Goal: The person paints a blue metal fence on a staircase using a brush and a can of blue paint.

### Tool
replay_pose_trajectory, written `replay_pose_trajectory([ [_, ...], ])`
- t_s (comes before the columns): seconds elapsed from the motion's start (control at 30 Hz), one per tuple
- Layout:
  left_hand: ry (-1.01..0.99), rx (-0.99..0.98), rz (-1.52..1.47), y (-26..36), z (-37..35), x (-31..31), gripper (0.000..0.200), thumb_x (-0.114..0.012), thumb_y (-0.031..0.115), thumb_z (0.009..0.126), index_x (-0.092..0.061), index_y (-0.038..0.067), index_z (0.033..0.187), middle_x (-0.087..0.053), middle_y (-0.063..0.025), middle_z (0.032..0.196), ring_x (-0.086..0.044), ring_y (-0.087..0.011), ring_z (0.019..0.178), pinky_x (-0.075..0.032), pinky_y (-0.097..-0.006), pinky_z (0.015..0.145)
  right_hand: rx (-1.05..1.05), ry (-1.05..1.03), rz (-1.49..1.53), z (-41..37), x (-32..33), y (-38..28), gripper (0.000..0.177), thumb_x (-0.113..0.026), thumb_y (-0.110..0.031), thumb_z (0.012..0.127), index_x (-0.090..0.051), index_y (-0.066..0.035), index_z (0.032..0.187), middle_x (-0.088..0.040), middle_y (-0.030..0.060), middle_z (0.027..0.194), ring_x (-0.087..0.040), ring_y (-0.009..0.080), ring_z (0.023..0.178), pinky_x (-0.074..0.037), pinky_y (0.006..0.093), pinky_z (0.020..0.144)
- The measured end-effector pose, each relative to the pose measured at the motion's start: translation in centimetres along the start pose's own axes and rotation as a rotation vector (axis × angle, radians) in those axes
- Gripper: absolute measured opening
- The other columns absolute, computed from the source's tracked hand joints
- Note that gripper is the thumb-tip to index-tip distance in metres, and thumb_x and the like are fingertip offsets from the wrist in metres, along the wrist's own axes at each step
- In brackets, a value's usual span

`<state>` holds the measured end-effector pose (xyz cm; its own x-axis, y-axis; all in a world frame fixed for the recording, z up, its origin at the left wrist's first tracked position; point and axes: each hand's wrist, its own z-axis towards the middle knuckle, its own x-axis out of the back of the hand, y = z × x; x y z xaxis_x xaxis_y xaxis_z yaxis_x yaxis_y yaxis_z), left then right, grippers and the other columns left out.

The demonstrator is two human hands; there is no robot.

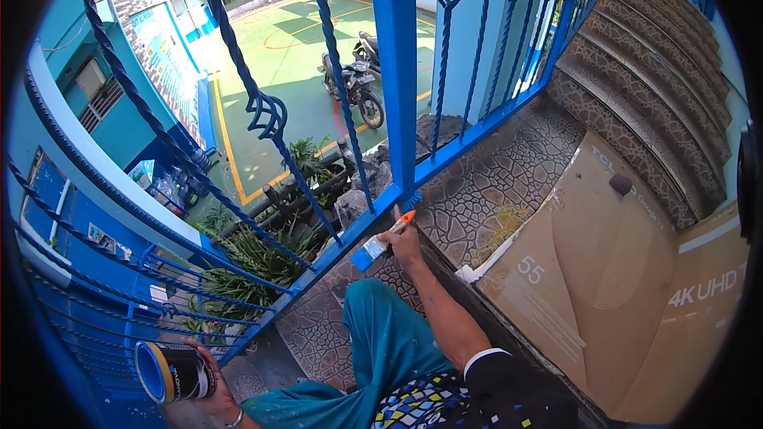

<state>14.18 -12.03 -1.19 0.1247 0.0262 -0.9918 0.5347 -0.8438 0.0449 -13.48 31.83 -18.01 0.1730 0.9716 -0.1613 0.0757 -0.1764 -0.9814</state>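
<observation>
My right hand [404,246] grips a paintbrush [381,246] beside the bottom rail of the blue railing [404,95]. Blue paint covers the bristles, which point down and left; the orange-tipped handle points up and right. One finger stretches toward the foot of the thick blue post. At lower left, my left hand [216,393] is wrapped around a dark paint can [176,373] with a yellowish rim. The can is tilted so its opening faces left, and blue shows inside it.
Flattened cardboard [572,270] covers the floor at right, below curved stone-patterned steps [636,87]. Beyond the railing are green plants [254,270], rocks [358,202] and motorcycles [362,95] on a green court [278,71]. Twisted blue bars stand close in front of me.
</observation>
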Motion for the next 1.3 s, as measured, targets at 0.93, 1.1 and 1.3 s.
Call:
replay_pose_trajectory([
  [0.93, -0.362, 0.057, -0.048, 0.2, -1.7, -0.4, 0.066, -0.063, 0.052, 0.098, -0.056, 0.004, 0.144, -0.062, -0.0228, 0.142, -0.056, -0.0447, 0.134, -0.039, -0.0657, 0.119, 0.189, -0.544, 1.092, -4.6, -1.4, -24.9, 0.034, -0.068, -0.013, 0.101, -0.065, 0.006, 0.129, -0.076, 0.019, 0.12, -0.078, 0.0292, 0.105, -0.069, 0.0447, 0.089],
  [1.1, -0.33, 0.036, -0.029, 0.8, -1.9, -0.2, 0.062, -0.067, 0.048, 0.095, -0.057, 0.003, 0.137, -0.065, -0.0195, 0.13, -0.06, -0.0385, 0.125, -0.039, -0.0611, 0.12, 0.567, -0.498, 1.017, -3.7, -2.1, -36.1, 0.031, -0.068, -0.005, 0.103, -0.065, 0.002, 0.133, -0.076, 0.0198, 0.121, -0.079, 0.03, 0.106, -0.071, 0.0412, 0.085],
  [1.3, -0.565, 0.131, -0.151, 3.2, 2.3, 5.1, 0.048, -0.071, 0.047, 0.092, -0.06, 0.007, 0.117, -0.069, -0.0094, 0.104, -0.065, -0.0275, 0.107, -0.043, -0.0559, 0.119, 0.83, -0.457, 0.863, -4.3, -3.4, -45.3, 0.037, -0.068, -0.004, 0.104, -0.059, 0.007, 0.138, -0.073, 0.022, 0.122, -0.079, 0.0288, 0.108, -0.072, 0.0384, 0.085],
])
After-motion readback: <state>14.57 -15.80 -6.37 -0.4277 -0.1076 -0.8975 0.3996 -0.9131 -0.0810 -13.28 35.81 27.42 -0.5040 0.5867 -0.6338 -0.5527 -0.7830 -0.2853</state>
